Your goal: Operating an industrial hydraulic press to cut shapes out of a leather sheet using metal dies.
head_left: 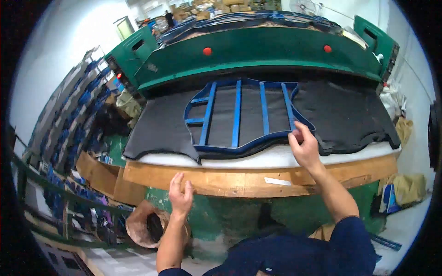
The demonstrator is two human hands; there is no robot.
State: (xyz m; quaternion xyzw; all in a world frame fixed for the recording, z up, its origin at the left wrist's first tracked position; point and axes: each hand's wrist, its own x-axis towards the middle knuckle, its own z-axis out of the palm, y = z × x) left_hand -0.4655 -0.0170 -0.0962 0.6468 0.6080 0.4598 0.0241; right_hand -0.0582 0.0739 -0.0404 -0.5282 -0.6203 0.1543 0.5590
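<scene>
A blue cutting die (pixel 236 112) with a curved outline and several crossbars lies flat on black sheet material (pixel 345 110). My right hand (pixel 304 146) is at the die's near right edge, thumb and fingers bent and apart. Whether its fingertips touch the die I cannot tell. My left hand (pixel 181 193) is over the front wooden edge, left of the die's middle, with its fingers apart and nothing in them. A white pad (pixel 271 157) shows beneath the front of the black sheet.
A green press beam (pixel 267 48) with red buttons spans the back, with more dies on top. The wooden board (pixel 216 180) along the front bears a small white strip (pixel 277 181). Racks of blue dies (pixel 69 115) and a cardboard box (pixel 99 172) stand at left; a brown roll (pixel 149 225) sits below.
</scene>
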